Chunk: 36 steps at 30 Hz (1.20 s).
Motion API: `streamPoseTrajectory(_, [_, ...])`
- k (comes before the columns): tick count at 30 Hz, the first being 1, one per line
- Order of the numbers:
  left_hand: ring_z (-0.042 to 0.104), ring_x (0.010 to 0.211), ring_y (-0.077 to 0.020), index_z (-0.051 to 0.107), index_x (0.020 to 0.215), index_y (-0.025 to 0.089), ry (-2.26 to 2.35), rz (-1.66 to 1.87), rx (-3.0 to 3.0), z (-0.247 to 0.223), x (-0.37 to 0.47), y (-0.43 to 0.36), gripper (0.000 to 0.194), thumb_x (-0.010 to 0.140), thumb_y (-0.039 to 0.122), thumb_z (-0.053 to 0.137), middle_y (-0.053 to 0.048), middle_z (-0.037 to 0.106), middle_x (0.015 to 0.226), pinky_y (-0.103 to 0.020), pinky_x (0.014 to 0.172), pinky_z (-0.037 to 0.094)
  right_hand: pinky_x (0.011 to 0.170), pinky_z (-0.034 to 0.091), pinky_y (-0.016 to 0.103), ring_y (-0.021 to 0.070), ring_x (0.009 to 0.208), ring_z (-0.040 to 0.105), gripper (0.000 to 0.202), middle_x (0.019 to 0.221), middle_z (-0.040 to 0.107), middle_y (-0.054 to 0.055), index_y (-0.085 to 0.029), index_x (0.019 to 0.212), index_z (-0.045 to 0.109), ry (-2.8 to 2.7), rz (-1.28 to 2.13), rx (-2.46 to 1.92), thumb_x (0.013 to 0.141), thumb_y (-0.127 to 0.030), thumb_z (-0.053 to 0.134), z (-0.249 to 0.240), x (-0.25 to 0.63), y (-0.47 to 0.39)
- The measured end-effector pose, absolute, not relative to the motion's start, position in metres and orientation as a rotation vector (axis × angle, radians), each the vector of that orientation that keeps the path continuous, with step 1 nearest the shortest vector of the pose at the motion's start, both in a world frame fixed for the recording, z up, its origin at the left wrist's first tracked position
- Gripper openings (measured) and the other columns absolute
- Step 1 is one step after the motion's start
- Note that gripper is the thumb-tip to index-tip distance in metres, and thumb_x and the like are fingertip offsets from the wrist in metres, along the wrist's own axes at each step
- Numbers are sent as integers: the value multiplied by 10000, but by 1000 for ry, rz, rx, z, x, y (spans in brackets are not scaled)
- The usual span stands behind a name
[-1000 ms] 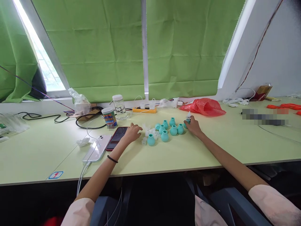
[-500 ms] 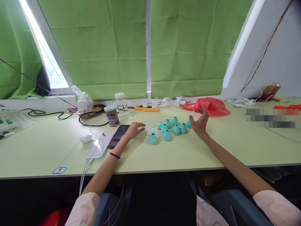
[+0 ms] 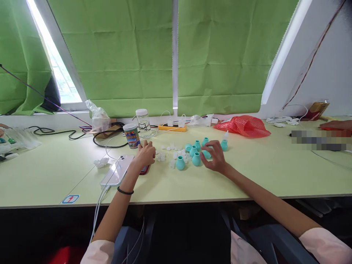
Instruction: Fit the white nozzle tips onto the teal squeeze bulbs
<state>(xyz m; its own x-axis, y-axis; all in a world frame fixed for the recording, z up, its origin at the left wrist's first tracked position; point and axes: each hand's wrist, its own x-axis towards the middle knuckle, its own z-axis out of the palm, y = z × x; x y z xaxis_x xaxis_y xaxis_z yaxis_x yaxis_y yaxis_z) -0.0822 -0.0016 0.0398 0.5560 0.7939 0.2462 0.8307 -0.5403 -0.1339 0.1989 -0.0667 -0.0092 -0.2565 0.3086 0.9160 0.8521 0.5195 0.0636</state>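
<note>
My left hand (image 3: 146, 156) hovers over the red-edged phone (image 3: 145, 170), hiding much of it. Its fingers are bent and apart, with nothing visible in them. Small translucent plastic pieces (image 3: 161, 157) lie just to its right. My right hand (image 3: 215, 157) reaches in among the teal bulb-shaped pieces, thumb and fingers apart around a teal bulb (image 3: 206, 154) that they partly cover. I cannot tell whether they touch it. Several other open-necked teal bulbs (image 3: 180, 163) stand nearby. One teal bulb with a clear pointed tip (image 3: 224, 145) stands apart on the right.
A white phone (image 3: 117, 170) with a cable lies at left. Behind stand a printed canister (image 3: 131, 136), a lidded jar (image 3: 143, 126) and an orange power strip (image 3: 172, 128). Red bubble wrap (image 3: 242, 126) lies at back right. Another person's hand (image 3: 337, 125) shows at far right.
My right hand has left the tipped teal bulb and moved left to the other bulbs. My left hand has drawn back leftward from the translucent pieces to over the red-edged phone.
</note>
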Motion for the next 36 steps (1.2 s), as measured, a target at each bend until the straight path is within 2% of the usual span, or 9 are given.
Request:
streamPoseTrajectory(8, [369, 999, -309, 585, 726, 110, -1351, -98, -2440, 23, -72, -4, 251, 654, -3, 373, -165, 492, 962, -450, 760, 321, 726, 329, 413, 225, 872, 426, 191, 881, 523, 83, -183, 899, 537, -2360, -858, -879, 761, -148, 409, 3, 121, -81])
streamPoseTrajectory(11, [388, 991, -288, 589, 711, 118, -1290, -133, -2474, 23, -72, -3, 253, 660, 1, 369, -151, 519, 936, -433, 765, 323, 737, 309, 465, 255, 922, 412, 192, 927, 529, 109, -157, 868, 546, -2548, -944, -983, 732, -96, 426, 4, 100, -75])
streamPoseTrajectory(14, [432, 943, -258, 597, 667, 135, -1259, -222, -2551, 25, -72, 1, 209, 653, 41, 410, -112, 568, 839, -404, 759, 335, 778, 286, 505, 239, 890, 443, 171, 839, 570, 92, -160, 818, 565, -2700, -958, -1060, 733, -77, 442, 1, 85, -62])
streamPoseTrajectory(18, [496, 855, -210, 628, 722, 145, -1292, -494, -2621, 28, -70, 4, 193, 684, 134, 439, -86, 611, 761, -334, 735, 375, 792, 282, 507, 214, 799, 490, 156, 697, 591, 49, -174, 703, 574, -2813, -914, -1068, 733, -67, 465, 5, 77, -51])
streamPoseTrajectory(22, [547, 740, -162, 641, 778, 127, -1363, -1114, -2689, 33, -68, -2, 210, 702, 228, 474, -74, 636, 764, -279, 696, 424, 763, 332, 443, 203, 813, 493, 195, 782, 596, 71, -155, 781, 553, -2722, -926, -786, 755, -36, 402, 14, 81, -61])
streamPoseTrajectory(25, [566, 677, -149, 646, 782, 113, -1425, -1562, -2857, 36, -66, -12, 261, 680, 322, 527, -69, 649, 758, -262, 628, 454, 708, 388, 371, 179, 812, 503, 203, 926, 585, 100, -152, 846, 529, -2530, -680, -680, 792, -63, 354, 11, 93, -78])
streamPoseTrajectory(27, [567, 667, -149, 654, 754, 107, -1410, -1654, -3065, 35, -62, -20, 269, 642, 339, 576, -70, 651, 743, -250, 599, 457, 693, 425, 324, 160, 823, 515, 176, 949, 586, 87, -166, 882, 515, -2385, -368, -649, 801, -104, 371, 3, 103, -90])
streamPoseTrajectory(31, [543, 665, -133, 665, 733, 117, -1192, -1490, -3486, 25, -52, -33, 246, 621, 331, 616, -56, 635, 711, -226, 581, 437, 599, 491, 271, 123, 688, 552, 159, 847, 601, 39, -206, 910, 515, -2096, 200, -762, 760, -182, 467, -14, 124, -109])
streamPoseTrajectory(36, [488, 621, -100, 667, 749, 131, -1037, -1193, -3671, 13, -44, -39, 228, 653, 326, 600, -39, 600, 683, -198, 535, 385, 532, 524, 250, 143, 734, 565, 75, 828, 576, 41, -194, 762, 558, -1848, 483, -896, 688, -206, 545, -23, 136, -113])
